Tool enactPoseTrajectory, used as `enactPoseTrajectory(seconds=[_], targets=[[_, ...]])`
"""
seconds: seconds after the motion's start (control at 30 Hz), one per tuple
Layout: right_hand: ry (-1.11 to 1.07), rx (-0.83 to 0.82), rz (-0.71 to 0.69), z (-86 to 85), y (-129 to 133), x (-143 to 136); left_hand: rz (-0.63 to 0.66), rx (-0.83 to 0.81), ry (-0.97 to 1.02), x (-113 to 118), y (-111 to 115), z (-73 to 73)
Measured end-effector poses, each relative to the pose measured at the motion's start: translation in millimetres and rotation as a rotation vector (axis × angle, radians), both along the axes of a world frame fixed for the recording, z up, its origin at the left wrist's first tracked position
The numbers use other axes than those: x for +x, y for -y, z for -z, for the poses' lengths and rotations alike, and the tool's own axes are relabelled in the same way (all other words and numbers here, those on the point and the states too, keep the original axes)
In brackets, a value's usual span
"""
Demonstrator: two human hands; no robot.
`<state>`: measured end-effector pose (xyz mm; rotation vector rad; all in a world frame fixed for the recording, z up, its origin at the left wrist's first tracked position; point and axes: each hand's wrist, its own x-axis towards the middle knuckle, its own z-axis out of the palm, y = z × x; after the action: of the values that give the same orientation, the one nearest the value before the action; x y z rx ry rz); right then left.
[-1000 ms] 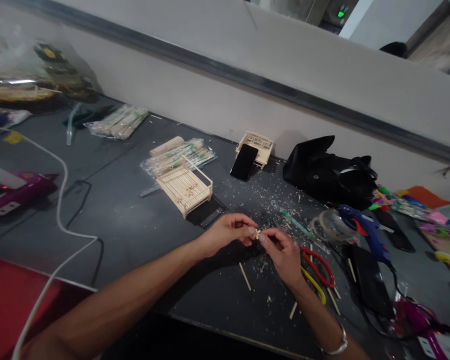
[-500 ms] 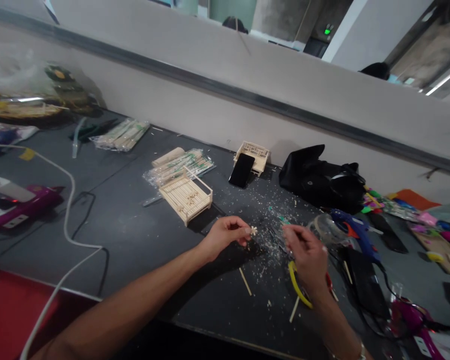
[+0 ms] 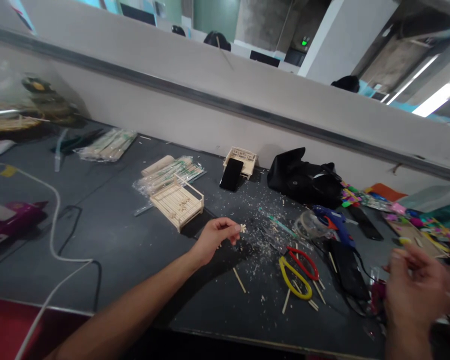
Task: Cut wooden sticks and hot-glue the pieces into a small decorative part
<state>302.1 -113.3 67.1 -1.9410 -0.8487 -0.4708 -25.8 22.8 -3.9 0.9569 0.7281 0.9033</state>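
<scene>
Between thumb and fingers my left hand (image 3: 218, 237) pinches a small pale wooden flower (image 3: 243, 228), held over the scattered chips near the table's middle. My right hand (image 3: 416, 280) is at the far right, blurred, its fingers curled; whether it holds anything is hard to make out. To the left of the flower stands a small bamboo bed frame (image 3: 178, 202) with several tiny pieces on its slats. Scissors with one red and one yellow handle (image 3: 295, 282) lie on the table between my hands, beside loose sticks (image 3: 239, 280).
A black phone (image 3: 231, 174) leans on a small wooden bench (image 3: 243, 159). Behind are bagged sticks (image 3: 168, 175) and a black bag (image 3: 305, 180). A blue glue gun (image 3: 335, 225), jar (image 3: 311, 224), black box (image 3: 347, 270) and cables crowd the right; a white cord (image 3: 56, 220) crosses the left.
My right hand has moved from above the scissors to the far right, uncovering the handles. My left hand keeps the flower pinched. The whole view has shifted slightly.
</scene>
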Motion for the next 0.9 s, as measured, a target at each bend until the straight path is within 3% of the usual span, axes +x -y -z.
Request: enactPoseTrajectory(seconds=[0.1, 0.2, 0.33, 0.5, 0.63, 0.77, 0.9], targets=[[-0.135, -0.111, 0.058, -7.2, -6.1, -8.8, 0.005, 0.017, -0.002, -0.8, -0.2, 0.9], [-0.321, -0.256, -0.027, -10.0, -21.5, -11.2, 0.008, 0.026, -0.006, -1.2, -1.1, 0.9], [-0.549, -0.313, -0.155, -8.1, -40.8, -15.0, -0.013, 0.035, -0.006, -1.2, -2.7, -0.7], [-0.836, -0.148, -0.358, -14.0, -36.7, -35.2, -0.038, 0.041, -0.008, -2.1, -3.8, -3.2], [-0.911, 0.005, -0.554, -20.6, -22.7, -57.8, -0.028, 0.034, -0.017, -2.4, -3.7, -2.6], [-1.02, -0.287, -0.812, -12.0, -27.4, -83.0, -0.016, 0.037, -0.072, -1.9, -3.6, -0.2], [-0.95, -0.332, -0.863, 7.3, -45.2, -107.0, -0.042, 0.042, -0.105, -2.2, -5.6, 0.6]])
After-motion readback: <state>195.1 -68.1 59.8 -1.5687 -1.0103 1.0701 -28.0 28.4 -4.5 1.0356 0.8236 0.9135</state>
